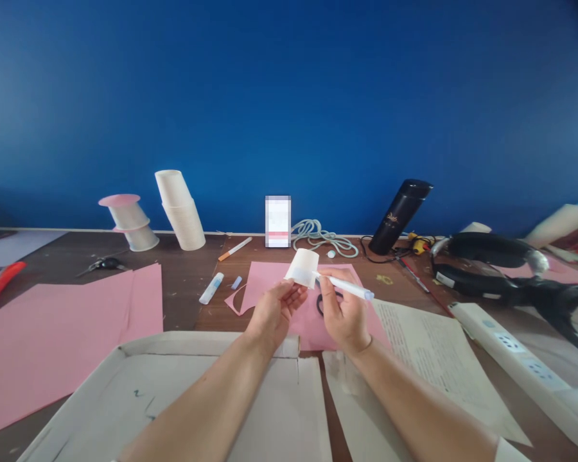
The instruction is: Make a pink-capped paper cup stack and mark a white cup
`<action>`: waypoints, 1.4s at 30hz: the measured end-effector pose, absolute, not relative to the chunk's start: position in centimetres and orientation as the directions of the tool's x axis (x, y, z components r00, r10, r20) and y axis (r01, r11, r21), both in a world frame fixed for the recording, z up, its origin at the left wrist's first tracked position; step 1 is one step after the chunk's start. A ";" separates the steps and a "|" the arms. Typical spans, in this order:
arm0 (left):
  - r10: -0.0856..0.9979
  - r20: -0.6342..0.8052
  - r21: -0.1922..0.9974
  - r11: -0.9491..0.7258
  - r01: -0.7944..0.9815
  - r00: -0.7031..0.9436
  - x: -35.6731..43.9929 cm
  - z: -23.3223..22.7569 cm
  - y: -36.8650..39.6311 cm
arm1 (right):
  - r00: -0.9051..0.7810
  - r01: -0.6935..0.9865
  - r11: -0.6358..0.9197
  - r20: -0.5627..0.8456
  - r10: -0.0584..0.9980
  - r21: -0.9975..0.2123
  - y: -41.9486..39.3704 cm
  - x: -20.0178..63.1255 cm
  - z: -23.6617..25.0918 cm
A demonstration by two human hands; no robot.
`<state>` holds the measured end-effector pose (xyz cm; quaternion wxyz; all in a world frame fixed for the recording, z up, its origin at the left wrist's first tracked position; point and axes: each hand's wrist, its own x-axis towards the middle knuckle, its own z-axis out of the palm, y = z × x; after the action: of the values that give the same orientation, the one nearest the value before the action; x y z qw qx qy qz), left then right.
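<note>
One small white paper cup held up over the pink paper sheet, mouth tilted away, pinched at its rim by the left hand. Right hand clasping a slim white glue stick, long axis running left-right, tip touching the cup's side.

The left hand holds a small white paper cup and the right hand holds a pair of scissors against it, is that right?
Not quite. In the head view the right hand holds a white glue pen, not scissors, with its tip at the small white paper cup held by the left hand.
</note>
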<state>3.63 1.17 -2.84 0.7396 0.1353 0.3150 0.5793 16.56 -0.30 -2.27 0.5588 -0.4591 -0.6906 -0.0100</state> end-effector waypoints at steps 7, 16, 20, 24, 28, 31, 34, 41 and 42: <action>0.936 -0.324 0.538 0.303 -0.787 0.138 3.4 -3.0 1.3 | 0.092 0.587 0.559 0.734 0.673 -0.585 0.0 16.6 -3.0; 0.951 -0.298 0.528 0.237 -0.815 0.083 3.3 -4.0 1.7 | 0.069 0.585 0.625 0.799 0.597 -0.517 1.0 16.8 -4.2; 0.956 -0.288 0.525 0.213 -0.824 0.064 3.5 -3.5 2.0 | 0.038 0.609 0.632 0.814 0.579 -0.478 1.5 16.7 -4.5; 0.950 -0.309 0.541 0.214 -0.814 0.045 4.0 -2.7 2.1 | 0.026 0.612 0.635 0.814 0.580 -0.471 1.6 16.7 -4.5; 0.943 -0.332 0.563 0.185 -0.806 -0.015 4.3 -2.9 1.9 | 0.025 0.601 0.636 0.807 0.590 -0.484 1.5 16.8 -4.4; 0.949 -0.313 0.562 0.170 -0.809 -0.019 3.9 -3.3 1.6 | 0.008 0.596 0.649 0.812 0.584 -0.473 1.4 16.8 -4.3; 0.970 -0.241 0.545 0.137 -0.827 0.002 3.5 -3.6 1.5 | -0.017 0.597 0.650 0.802 0.597 -0.470 1.2 16.6 -4.3; 0.971 -0.240 0.464 0.125 -0.877 0.012 3.1 -3.9 2.0 | -0.018 0.585 0.663 0.809 0.587 -0.467 0.5 15.2 -3.8; 0.966 -0.258 0.458 0.122 -0.880 0.000 3.1 -3.9 2.0 | -0.009 0.583 0.657 0.805 0.593 -0.477 0.5 15.0 -3.6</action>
<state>3.08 2.04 -3.89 0.7022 0.0822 0.2609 0.6573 14.96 0.46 -3.63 0.5693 -0.4139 -0.7103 0.0042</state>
